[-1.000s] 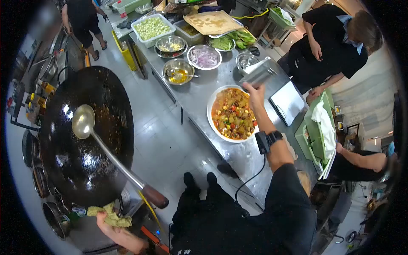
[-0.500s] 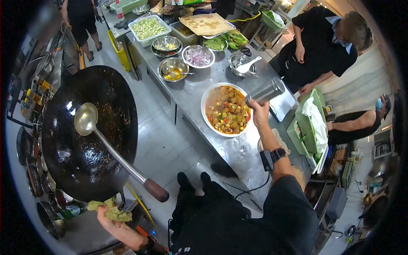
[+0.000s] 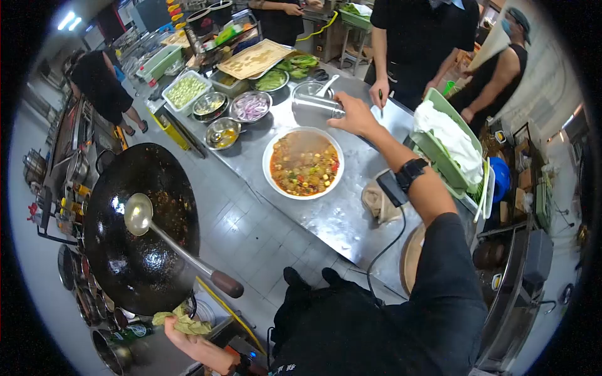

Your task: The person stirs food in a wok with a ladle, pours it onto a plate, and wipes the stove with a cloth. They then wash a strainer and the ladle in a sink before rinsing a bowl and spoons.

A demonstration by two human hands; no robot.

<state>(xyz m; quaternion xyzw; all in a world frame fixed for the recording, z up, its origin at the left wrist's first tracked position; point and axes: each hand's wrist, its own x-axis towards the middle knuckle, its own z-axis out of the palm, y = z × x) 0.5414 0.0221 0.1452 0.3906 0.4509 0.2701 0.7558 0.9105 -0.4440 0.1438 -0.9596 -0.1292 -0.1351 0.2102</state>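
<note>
My right hand (image 3: 356,115) grips a metal shaker (image 3: 317,108), tilted on its side just beyond a white bowl (image 3: 342,160). The stew (image 3: 304,164) in that bowl has cubed pieces and red bits in a reddish sauce, with steam over it. At lower left, my left hand (image 3: 180,337) is closed around a yellow-green cloth (image 3: 189,324) at the near rim of a black wok (image 3: 138,276); the wok's handle there is mostly hidden. A ladle (image 3: 139,214) lies in the tilted wok, its brown handle end sticking out toward me.
Bowls of sliced onion (image 3: 251,105) and yellow liquid (image 3: 222,133) stand on the steel table (image 3: 326,225). Behind them are a chopped-vegetable tub (image 3: 187,91) and a cutting board (image 3: 254,57). A green crate (image 3: 448,141) sits at right. A co-worker (image 3: 420,50) stands across the table.
The view has swung. My right hand with the shaker has moved from the bowl's right side to beyond its far edge. The co-worker across the table now holds a thin tool. The left hand keeps its grip.
</note>
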